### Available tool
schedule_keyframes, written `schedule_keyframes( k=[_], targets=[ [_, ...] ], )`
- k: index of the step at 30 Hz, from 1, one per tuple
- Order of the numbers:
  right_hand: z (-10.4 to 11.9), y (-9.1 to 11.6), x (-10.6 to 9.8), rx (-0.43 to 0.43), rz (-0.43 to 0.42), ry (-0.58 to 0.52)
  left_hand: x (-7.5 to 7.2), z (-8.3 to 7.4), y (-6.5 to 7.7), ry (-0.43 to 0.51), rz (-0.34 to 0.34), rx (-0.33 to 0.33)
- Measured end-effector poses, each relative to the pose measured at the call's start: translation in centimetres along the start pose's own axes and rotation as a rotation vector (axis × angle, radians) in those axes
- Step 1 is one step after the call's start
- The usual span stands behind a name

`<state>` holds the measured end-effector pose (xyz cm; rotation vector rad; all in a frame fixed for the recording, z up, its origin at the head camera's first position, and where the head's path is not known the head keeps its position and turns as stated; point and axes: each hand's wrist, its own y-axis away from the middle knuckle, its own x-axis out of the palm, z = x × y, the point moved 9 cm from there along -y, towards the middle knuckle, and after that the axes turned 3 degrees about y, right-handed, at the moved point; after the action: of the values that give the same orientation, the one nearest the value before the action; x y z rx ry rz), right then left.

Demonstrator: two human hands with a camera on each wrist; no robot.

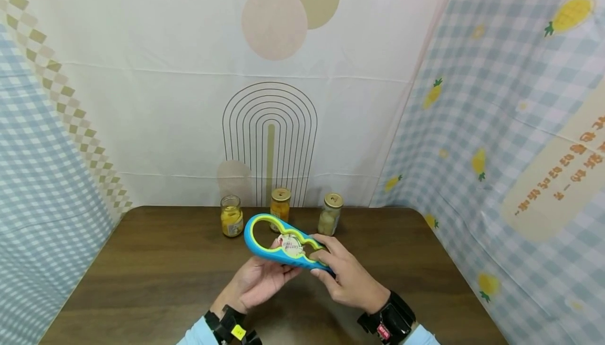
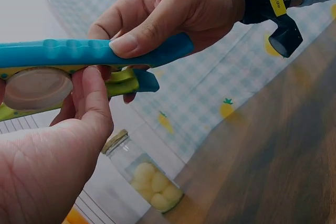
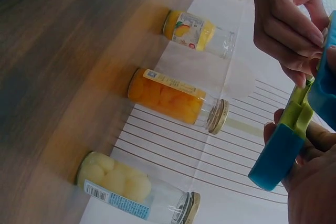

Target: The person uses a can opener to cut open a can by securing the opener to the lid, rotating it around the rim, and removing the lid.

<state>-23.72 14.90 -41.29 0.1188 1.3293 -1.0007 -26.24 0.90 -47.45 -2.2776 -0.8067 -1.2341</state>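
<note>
A blue jar opener (image 1: 269,254) with a lime-green scalloped inner edge is held tilted above the table. My right hand (image 1: 352,282) grips its narrow end, thumb along the blue handle in the left wrist view. A round jar lid (image 2: 39,90) sits within the opener, its printed face turned up in the head view. From below, my left hand (image 1: 262,282) pinches this lid, fingers partly hidden behind the opener. Beyond stand an uncovered jar of yellow fruit (image 1: 231,220), a capped jar of orange fruit (image 3: 165,98) and a capped jar of pale round fruit (image 1: 329,218).
The three jars stand in a spaced row near the back edge of the brown wooden table (image 1: 156,276). A white printed cloth (image 1: 165,124) hangs right behind it. Blue checked cloths hang at both sides, the right one (image 1: 472,124) with pineapples.
</note>
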Motion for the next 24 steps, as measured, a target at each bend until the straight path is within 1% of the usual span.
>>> schedule_keyframes(
  k=[4, 8, 11, 14, 15, 17, 19, 21, 24],
  targets=[
    [0.1, 0.1, -0.1, -0.003, -0.005, 0.003, 0.3, 0.1, -0.1, -0.018, 0.016, 0.007],
    [0.2, 0.0, -0.1, -0.006, 0.013, -0.017, 0.4, 0.0, 0.0, -0.021, 0.037, 0.019],
    [0.3, -0.1, -0.2, -0.015, 0.022, -0.016, 0.3, 0.0, 0.1, -0.018, 0.038, 0.029],
    [0.2, 0.0, -0.5, -0.020, 0.006, 0.013, -0.2, 0.1, 0.2, -0.039, 0.002, 0.033],
    [0.2, 0.0, -0.7, -0.020, 0.000, 0.021, -0.4, 0.1, 0.2, -0.061, -0.017, 0.034],
    [0.0, 0.1, -0.9, -0.018, -0.012, 0.034, -1.0, -0.1, 0.3, -0.121, -0.070, 0.046],
    [-0.2, 0.1, -1.3, -0.014, -0.024, 0.038, -1.5, -0.4, 0.5, -0.217, -0.130, 0.060],
    [-0.4, 0.0, -1.5, -0.007, -0.035, 0.040, -2.0, -0.9, 0.7, -0.356, -0.208, 0.074],
    [-0.8, 0.1, -2.0, 0.010, -0.058, 0.035, -2.8, -1.8, 1.5, -0.612, -0.366, 0.083]
  ],
)
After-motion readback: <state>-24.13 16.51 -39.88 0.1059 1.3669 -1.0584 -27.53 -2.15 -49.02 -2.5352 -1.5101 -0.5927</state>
